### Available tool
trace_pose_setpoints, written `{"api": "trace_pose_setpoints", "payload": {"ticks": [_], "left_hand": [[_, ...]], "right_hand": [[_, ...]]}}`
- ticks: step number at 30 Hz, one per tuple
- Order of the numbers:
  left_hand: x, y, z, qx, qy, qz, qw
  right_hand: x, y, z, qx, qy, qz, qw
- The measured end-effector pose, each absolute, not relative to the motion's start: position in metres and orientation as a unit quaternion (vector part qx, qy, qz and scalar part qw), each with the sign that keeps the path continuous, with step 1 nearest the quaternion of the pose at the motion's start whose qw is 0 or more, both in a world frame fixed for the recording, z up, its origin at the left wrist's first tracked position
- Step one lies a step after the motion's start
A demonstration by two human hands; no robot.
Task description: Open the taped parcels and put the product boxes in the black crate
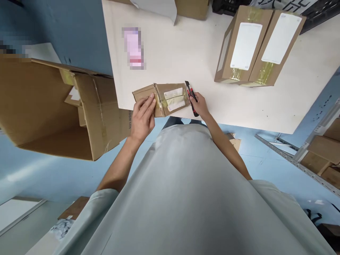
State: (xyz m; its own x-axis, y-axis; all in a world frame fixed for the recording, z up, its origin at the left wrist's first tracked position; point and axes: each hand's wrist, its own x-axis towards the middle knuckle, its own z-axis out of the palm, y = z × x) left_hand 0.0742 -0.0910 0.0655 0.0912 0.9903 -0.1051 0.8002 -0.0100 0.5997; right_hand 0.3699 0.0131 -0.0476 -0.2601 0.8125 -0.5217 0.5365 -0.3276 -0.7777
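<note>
A small cardboard box [162,90] lies at the near edge of the white table, with a white label [174,99] crossed by clear yellowish tape. My left hand [143,115] grips its left part, fingers laid over the top and thumb by the near side. My right hand [199,106] is closed around a black and red box cutter [191,99]. The cutter lies along the box's right end, its tip pointing away from me. Whether the blade touches the cardboard I cannot tell.
Two taped, labelled cartons [247,46] stand side by side at the table's back right. A blurred pink item [134,47] lies at the back left of the table [186,53]. Left of the table is a large open carton [103,113] with smaller boxes inside. A metal rack [297,164] stands at right.
</note>
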Motion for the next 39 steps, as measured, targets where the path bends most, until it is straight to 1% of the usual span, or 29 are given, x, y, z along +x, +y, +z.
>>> {"api": "trace_pose_setpoints", "payload": {"ticks": [3,6,10,13,18,21,24,27,29,32,35,37,39], "left_hand": [[0.068,-0.095,0.066,0.683,0.652,0.194,0.265],[0.063,-0.093,0.068,0.679,0.644,0.214,0.282],[0.064,-0.080,0.061,0.647,0.640,0.251,0.330],[0.069,-0.069,0.042,0.610,0.643,0.279,0.370],[0.066,-0.053,0.007,0.527,0.661,0.308,0.437],[0.055,-0.041,-0.002,0.485,0.686,0.290,0.458],[0.045,-0.025,0.000,0.476,0.707,0.245,0.463],[0.038,-0.007,0.005,0.482,0.712,0.198,0.471],[0.036,0.002,0.006,0.500,0.706,0.182,0.467],[0.035,0.011,0.005,0.534,0.689,0.175,0.458],[0.037,0.017,0.008,0.545,0.687,0.157,0.454],[0.039,0.019,0.016,0.542,0.699,0.127,0.449],[0.041,0.020,0.026,0.538,0.709,0.088,0.447]], "right_hand": [[0.371,-0.003,-0.034,-0.623,-0.518,0.570,0.134],[0.377,-0.022,-0.011,-0.652,-0.502,0.545,0.160],[0.386,-0.042,0.028,-0.702,-0.503,0.472,0.179],[0.385,-0.044,0.048,-0.729,-0.523,0.404,0.176],[0.367,-0.037,0.062,-0.755,-0.554,0.331,0.114],[0.348,-0.040,0.077,-0.759,-0.569,0.304,0.085],[0.317,-0.051,0.099,-0.742,-0.590,0.312,0.061],[0.278,-0.060,0.111,-0.710,-0.601,0.365,0.023],[0.253,-0.060,0.111,-0.694,-0.607,0.388,-0.009],[0.224,-0.054,0.101,-0.687,-0.610,0.390,-0.058],[0.209,-0.045,0.096,-0.693,-0.608,0.381,-0.076],[0.203,-0.040,0.101,-0.696,-0.603,0.378,-0.096],[0.197,-0.035,0.113,-0.695,-0.596,0.378,-0.138]]}}
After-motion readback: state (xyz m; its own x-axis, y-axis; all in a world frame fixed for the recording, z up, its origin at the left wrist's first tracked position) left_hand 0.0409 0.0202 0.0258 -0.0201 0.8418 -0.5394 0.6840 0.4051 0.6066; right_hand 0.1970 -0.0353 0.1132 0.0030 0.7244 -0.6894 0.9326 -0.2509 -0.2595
